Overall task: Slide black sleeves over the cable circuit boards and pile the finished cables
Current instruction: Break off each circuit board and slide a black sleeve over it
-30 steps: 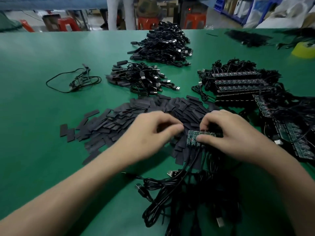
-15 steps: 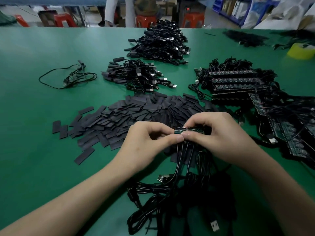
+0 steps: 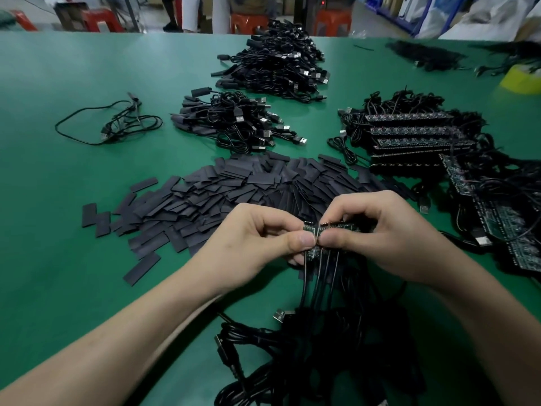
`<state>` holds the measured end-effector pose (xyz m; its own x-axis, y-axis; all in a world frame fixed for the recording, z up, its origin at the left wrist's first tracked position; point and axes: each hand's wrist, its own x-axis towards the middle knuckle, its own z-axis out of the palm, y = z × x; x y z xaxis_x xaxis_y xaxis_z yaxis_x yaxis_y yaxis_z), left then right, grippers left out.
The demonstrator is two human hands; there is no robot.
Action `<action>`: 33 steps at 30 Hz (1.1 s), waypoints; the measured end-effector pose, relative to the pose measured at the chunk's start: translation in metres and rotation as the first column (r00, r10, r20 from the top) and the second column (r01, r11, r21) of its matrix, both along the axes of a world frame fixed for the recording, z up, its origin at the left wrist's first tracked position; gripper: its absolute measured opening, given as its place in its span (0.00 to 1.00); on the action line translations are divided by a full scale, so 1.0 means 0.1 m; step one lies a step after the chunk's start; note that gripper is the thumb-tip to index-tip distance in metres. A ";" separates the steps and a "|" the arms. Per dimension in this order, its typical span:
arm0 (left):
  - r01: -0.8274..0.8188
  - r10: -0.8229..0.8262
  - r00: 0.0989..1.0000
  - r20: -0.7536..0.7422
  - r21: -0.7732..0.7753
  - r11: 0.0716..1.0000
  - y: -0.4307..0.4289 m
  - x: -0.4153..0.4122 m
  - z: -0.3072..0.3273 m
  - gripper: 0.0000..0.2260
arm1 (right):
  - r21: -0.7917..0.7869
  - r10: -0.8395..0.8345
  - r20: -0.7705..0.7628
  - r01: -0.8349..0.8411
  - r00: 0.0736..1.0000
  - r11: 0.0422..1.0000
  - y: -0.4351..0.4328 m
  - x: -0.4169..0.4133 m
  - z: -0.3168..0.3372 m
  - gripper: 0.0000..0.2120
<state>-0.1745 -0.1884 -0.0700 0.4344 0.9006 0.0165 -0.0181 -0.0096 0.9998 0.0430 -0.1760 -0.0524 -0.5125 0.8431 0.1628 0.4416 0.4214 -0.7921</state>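
- Pinching with both hands: the left hand (image 3: 254, 238) holds the end board (image 3: 309, 228) between thumb and forefinger, and the right hand (image 3: 389, 235) pinches the adjoining board strip (image 3: 341, 226) the same way. The thumb tips nearly touch at the seam.
- The strip's long axis runs left–right, above the green table (image 3: 58, 230). Its cables (image 3: 319, 276) hang toward the person.
- Loose black sleeves (image 3: 222, 194) lie just beyond the hands, spreading leftward; the left hand is nearer.
- Judgement: one board is being separated, and the sleeve pick-up likely falls to the left hand, forward-left.
- Finished cables (image 3: 234, 121) are piled farther back.
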 end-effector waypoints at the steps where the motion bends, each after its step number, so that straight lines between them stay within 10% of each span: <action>1: -0.005 0.005 1.000 0.007 -0.001 1.000 -0.01 0.00 0.00 0.02 | -0.014 0.002 -0.003 -0.002 1.000 1.000 0.01 0.01 0.01 0.05; 11: -0.286 0.303 0.935 0.183 -0.112 0.952 0.14 -0.32 0.02 0.09 | -0.120 -0.122 0.061 0.129 0.991 0.984 0.06 0.34 0.15 0.11; 15: -0.401 0.391 0.914 0.113 0.092 0.911 0.15 -0.35 0.01 0.09 | 0.138 -0.328 0.254 0.301 0.910 0.944 0.03 0.27 0.20 0.19; 18: -0.415 0.394 0.908 0.140 0.196 0.888 0.13 -0.30 0.02 0.05 | 0.190 -0.258 0.192 0.222 0.947 0.956 -0.04 -0.09 0.25 0.20; 24: -0.409 0.375 0.906 0.195 0.181 0.894 0.13 -0.30 0.02 0.09 | -0.185 -0.199 -0.204 0.161 0.959 0.969 -0.11 -0.72 0.21 0.06; 33: -0.183 0.685 0.465 -0.561 0.696 0.694 0.39 -0.51 -0.25 0.15 | -0.169 -0.288 -0.625 0.234 0.726 0.957 0.15 -0.13 0.87 0.07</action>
<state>-0.2250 -0.1496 -0.0948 0.0514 0.9191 0.3906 0.8590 -0.2402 0.4521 0.0305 -0.1611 0.0342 -0.0693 0.9507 0.3021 -0.0935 0.2953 -0.9508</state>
